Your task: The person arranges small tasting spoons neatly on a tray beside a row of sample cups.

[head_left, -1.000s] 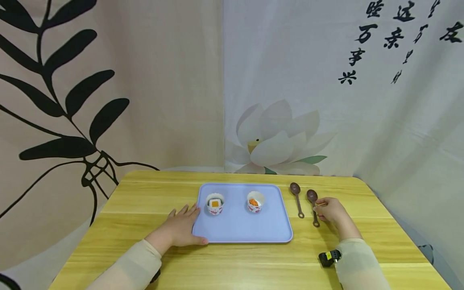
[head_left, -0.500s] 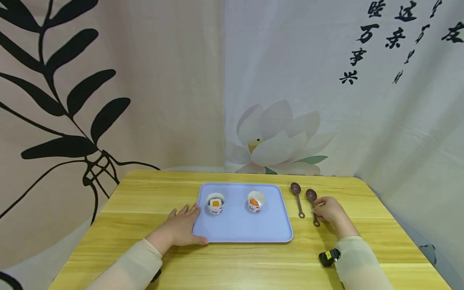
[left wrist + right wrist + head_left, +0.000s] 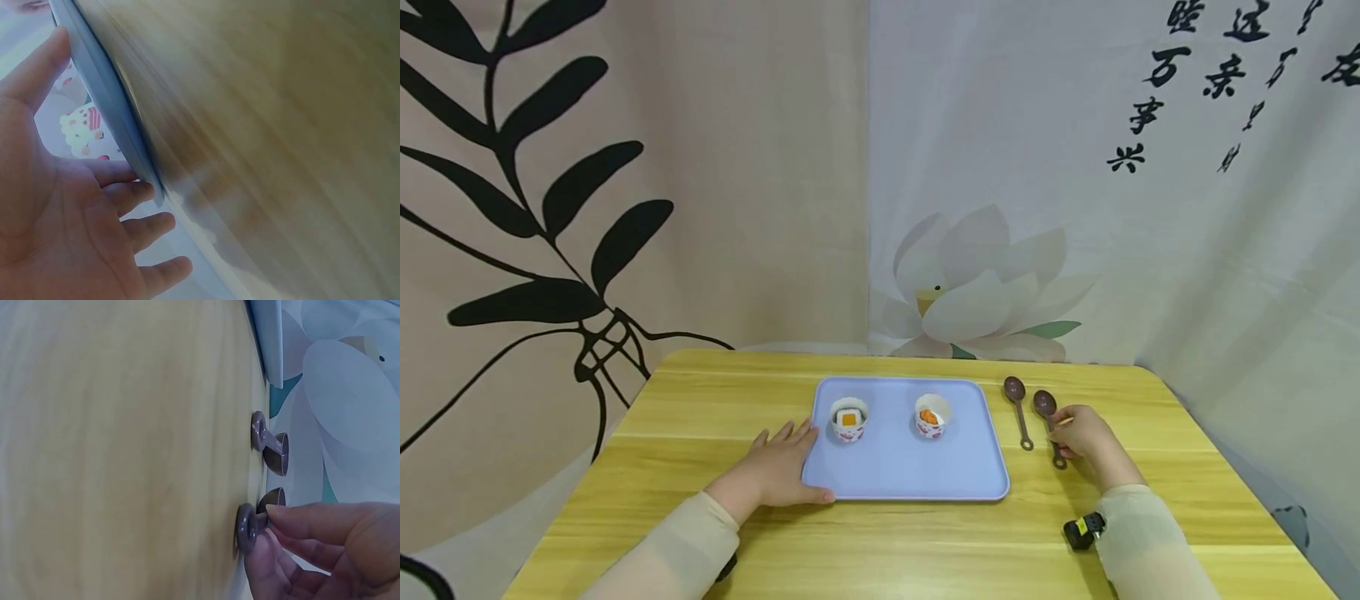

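My left hand (image 3: 775, 471) lies at the left end of a light blue tray (image 3: 910, 475), fingers spread and thumb along its front edge. In the left wrist view, the fingers (image 3: 128, 197) touch the rim. Two small printed paper cups stand on the tray; the left cup (image 3: 850, 434) contains a white and orange-yellow piece, the right cup (image 3: 929, 431) orange pieces. To the tray's right, my right hand (image 3: 1084, 437) pinches the handle of a brown spoon (image 3: 1045, 402) between thumb and fingers. Near the handle's end is a ring (image 3: 247, 528), close to the tabletop.
A second brown spoon (image 3: 1015, 390) lies between the tray and the held spoon, its bowl pointing away. Wooden table (image 3: 887, 550) surface surrounds everything. Behind the table's far edge hangs a printed curtain (image 3: 790, 208) with leaves, a lotus and characters.
The held spoon has turned slightly in my right hand, its bowl shifting a little left. My left hand and the tray keep their places; the head view has drifted slightly.
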Motion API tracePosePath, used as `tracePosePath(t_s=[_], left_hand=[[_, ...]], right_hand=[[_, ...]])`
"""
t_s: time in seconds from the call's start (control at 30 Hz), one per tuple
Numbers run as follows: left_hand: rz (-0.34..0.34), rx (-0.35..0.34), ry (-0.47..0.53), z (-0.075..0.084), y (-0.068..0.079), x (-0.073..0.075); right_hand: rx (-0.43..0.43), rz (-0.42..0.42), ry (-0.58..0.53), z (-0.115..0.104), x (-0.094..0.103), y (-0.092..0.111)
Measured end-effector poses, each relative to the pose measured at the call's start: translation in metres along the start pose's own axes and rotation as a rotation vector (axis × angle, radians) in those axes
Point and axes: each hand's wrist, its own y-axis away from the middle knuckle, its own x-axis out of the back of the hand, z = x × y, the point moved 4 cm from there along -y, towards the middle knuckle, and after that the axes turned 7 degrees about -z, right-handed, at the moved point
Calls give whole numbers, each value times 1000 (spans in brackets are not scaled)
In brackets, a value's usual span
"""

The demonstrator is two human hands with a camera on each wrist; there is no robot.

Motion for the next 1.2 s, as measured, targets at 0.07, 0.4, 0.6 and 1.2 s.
tracePosePath(t_s=[0.07, 0.4, 0.6, 1.2], left_hand=[[4, 0, 4, 0, 0, 1], [6, 5, -2, -2, -3, 0], [6, 6, -1, -2, -3, 0], [-12, 13, -3, -1, -3, 0]], right_hand=[[3, -2, -3, 0, 1, 0], [1, -20, -13, -1, 1, -4], [14, -38, -20, -1, 2, -1], [9, -53, -42, -1, 4, 8]])
